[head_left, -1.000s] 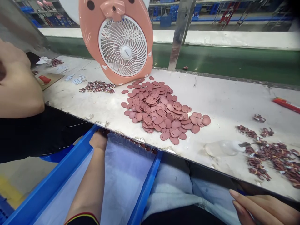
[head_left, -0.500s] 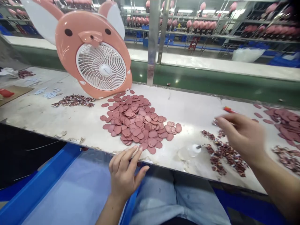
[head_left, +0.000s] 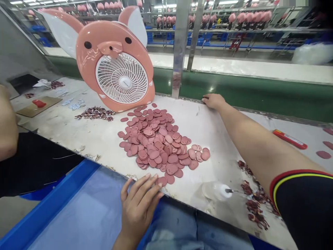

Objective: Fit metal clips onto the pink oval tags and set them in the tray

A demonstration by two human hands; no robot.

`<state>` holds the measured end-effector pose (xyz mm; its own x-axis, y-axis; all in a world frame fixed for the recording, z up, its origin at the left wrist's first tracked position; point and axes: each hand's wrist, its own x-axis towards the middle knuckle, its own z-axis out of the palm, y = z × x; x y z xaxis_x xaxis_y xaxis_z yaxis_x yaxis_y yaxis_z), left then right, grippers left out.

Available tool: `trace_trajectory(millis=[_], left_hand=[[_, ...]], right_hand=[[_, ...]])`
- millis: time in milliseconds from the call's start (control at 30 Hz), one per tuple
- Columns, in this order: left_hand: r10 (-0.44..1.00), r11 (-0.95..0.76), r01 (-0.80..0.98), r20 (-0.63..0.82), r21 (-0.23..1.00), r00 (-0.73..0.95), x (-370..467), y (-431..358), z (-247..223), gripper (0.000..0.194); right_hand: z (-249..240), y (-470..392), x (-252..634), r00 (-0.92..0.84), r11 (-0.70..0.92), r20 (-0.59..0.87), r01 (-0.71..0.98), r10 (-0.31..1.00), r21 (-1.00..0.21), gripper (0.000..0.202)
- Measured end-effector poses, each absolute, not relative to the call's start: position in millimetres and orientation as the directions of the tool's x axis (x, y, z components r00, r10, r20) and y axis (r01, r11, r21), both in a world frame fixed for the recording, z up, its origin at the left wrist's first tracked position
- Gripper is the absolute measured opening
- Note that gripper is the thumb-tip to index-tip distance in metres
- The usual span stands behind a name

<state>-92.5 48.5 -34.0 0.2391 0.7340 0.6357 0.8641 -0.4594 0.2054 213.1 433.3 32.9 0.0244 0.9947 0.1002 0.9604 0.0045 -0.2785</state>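
Note:
At the table's front edge, my left hand [head_left: 140, 205] rests with its fingers stretched out and holds nothing. Its fingertips lie by the nearest pieces of a heap of flat pink ovals [head_left: 156, 142], some with small holes. My right hand [head_left: 214, 101] reaches across to the back edge, beside the green belt [head_left: 234, 93]. Its fingers are curled together; what they hold, if anything, is too small to make out. Below that forearm lie clusters of small dark-brown pieces [head_left: 256, 205], partly hidden by the arm. A translucent bottle with a thin needle tip [head_left: 217, 191] lies on its side near them.
A pink pig-shaped fan [head_left: 125, 81] stands behind the heap, next to a metal post [head_left: 179, 55]. A red cutter [head_left: 290, 139] lies at right. Brown pieces [head_left: 95, 113] and a blue bin [head_left: 52, 208] are at left. Another person's arm [head_left: 7, 125] shows at far left.
My right hand has moved from over the brown pieces to the table's back edge, up and left. My left hand stays by the heap. The view has shifted, and another person's arm has appeared.

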Motion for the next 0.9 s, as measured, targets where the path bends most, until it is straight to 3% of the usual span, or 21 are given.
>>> trace_trajectory(millis=[167,367,433,467,533,567,600,633,700,767,833,900], left_hand=[[0.688,-0.511,0.835,0.68,0.206,0.254,-96,53,-33,0.02],[0.589,-0.594,0.775,0.773,0.214,0.237,-101,51,-41,0.029],[0.619,-0.6,0.706,0.777,0.377,0.112,-92,43,-39,0.029],[0.674,-0.579,0.622,0.739,0.527,0.001,-84,38,-36,0.026],[0.849,-0.421,0.26,0.478,0.869,-0.225,-63,27,-25,0.013],[0.942,-0.243,-0.013,0.233,0.97,-0.241,-51,22,-18,0.004],[0.987,-0.025,-0.273,-0.019,0.962,-0.157,-40,18,-10,0.01],[0.972,0.206,-0.466,-0.235,0.86,-0.005,-28,14,-3,0.017],[0.835,0.54,-0.607,-0.46,0.582,0.302,-10,8,10,0.027],[0.727,0.682,-0.586,-0.491,0.437,0.48,2,3,17,0.033],[0.692,0.721,-0.544,-0.471,0.429,0.546,7,-3,18,0.034],[0.677,0.736,-0.501,-0.465,0.455,0.571,8,-8,16,0.034]], right_hand=[[41,426,226,0.05,-0.02,0.11,0.965,0.993,-0.262,0.031],[65,336,280,-0.005,0.025,0.07,0.958,0.998,-0.284,0.022],[75,290,298,-0.007,0.024,0.056,0.95,0.998,-0.312,0.019],[80,265,303,-0.002,0.028,0.078,0.942,0.997,-0.334,0.018],[91,209,304,0.011,0.068,0.193,0.915,0.981,-0.399,0.017],[96,180,299,0.015,0.111,0.275,0.893,0.961,-0.436,0.018],[100,150,290,0.009,0.173,0.357,0.864,0.934,-0.473,0.019],[103,122,278,-0.032,0.254,0.406,0.825,0.913,-0.506,0.017],[105,74,249,-0.242,0.459,0.42,0.691,0.875,-0.559,0.011],[100,43,219,-0.531,0.579,0.318,0.449,0.786,-0.681,0.024],[91,28,198,-0.63,0.526,0.23,0.334,0.741,-0.782,0.023],[80,24,188,-0.625,0.408,0.156,0.283,0.765,-0.868,0.009]])
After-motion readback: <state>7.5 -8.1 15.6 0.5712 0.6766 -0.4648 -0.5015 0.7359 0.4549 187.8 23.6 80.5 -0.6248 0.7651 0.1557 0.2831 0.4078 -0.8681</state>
